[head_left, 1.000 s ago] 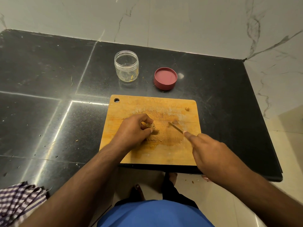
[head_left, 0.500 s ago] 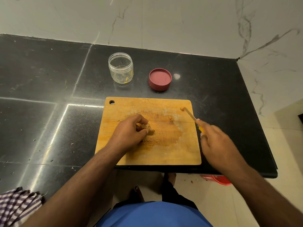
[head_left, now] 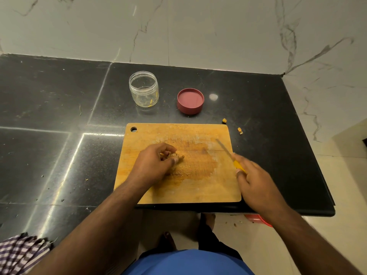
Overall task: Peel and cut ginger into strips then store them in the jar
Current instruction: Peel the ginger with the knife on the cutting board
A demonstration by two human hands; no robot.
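While left hand (head_left: 153, 165) pinches ginger (head_left: 177, 156), right hand (head_left: 256, 187) grips knife (head_left: 228, 152)

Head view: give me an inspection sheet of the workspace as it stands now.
Surface: black stone counter, specks scattered on it; wooden cutting board near its front edge, stained at the centre.
Job's things: ginger on the board; knife with yellow handle; clear jar open, a few yellow bits inside; red lid beside it, upside down.
Clutter: two ginger scraps on the counter right of the board.
Hands: left hand grips the ginger; right hand holds the knife, blade over the board.
Cables: nothing seen.
Surroundings: marble wall; checked cloth lower left; red object on the floor.
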